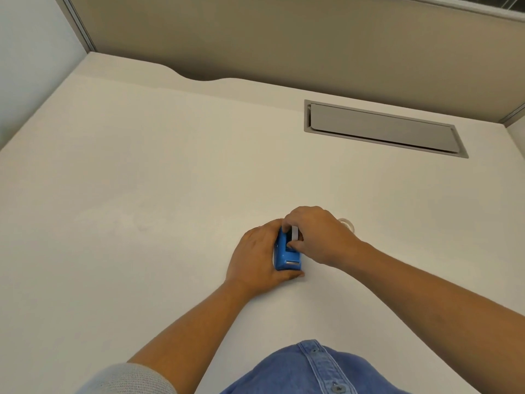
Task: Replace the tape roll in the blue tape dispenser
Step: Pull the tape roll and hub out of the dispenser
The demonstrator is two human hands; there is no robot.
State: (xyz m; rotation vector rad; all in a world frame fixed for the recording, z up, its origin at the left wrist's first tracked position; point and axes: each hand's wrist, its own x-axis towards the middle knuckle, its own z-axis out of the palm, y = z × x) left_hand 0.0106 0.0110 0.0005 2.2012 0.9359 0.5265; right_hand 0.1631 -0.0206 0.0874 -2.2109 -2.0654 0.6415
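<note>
A small blue tape dispenser [287,255] stands on the white desk [142,194], its cutter end toward me. My left hand [255,257] wraps its left side and holds it down, thumb along the near end. My right hand [315,234] comes from the right, fingers pinched on a white tape roll [295,233] sitting in the top of the dispenser. Behind my right hand, a second tape roll [348,223] lies on the desk, mostly hidden.
A grey cable hatch [383,129] is set flush into the desk at the back right. A beige partition wall [284,38] closes off the far edge, with a curved cut-out in the desk's back edge [199,78]. My denim shirt [312,371] fills the bottom.
</note>
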